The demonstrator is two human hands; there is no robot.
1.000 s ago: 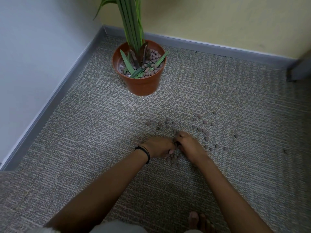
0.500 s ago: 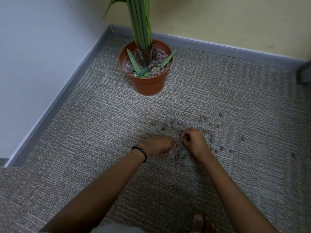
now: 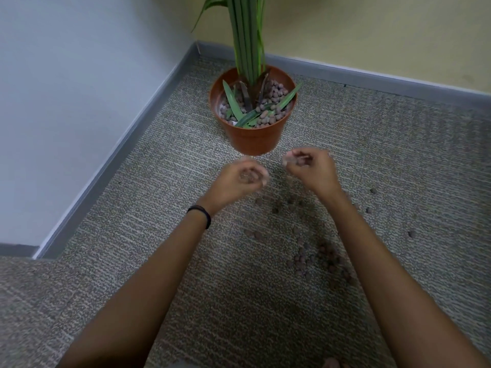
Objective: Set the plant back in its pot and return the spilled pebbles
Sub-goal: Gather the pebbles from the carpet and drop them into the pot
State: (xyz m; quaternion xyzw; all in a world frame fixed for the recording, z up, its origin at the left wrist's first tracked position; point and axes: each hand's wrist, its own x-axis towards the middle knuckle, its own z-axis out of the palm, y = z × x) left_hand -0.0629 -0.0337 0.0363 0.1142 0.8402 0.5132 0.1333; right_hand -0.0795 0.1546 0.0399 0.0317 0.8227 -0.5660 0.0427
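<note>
The green plant stands upright in the terracotta pot, on a bed of brown pebbles. Spilled pebbles lie scattered on the grey carpet between my forearms and further right. My left hand is lifted off the floor just in front of the pot, its fingers curled round a few pebbles. My right hand is raised beside it, also cupping pebbles in curled fingers. Both hands are blurred by motion.
The pot sits in a room corner, with a pale blue wall on the left and a yellow wall behind, both edged by grey skirting. Single pebbles lie out to the right. My toes show at the bottom edge.
Both hands have left the pebble pile on the carpet and risen toward the pot, carrying pebbles. The camera has moved closer to the pot.
</note>
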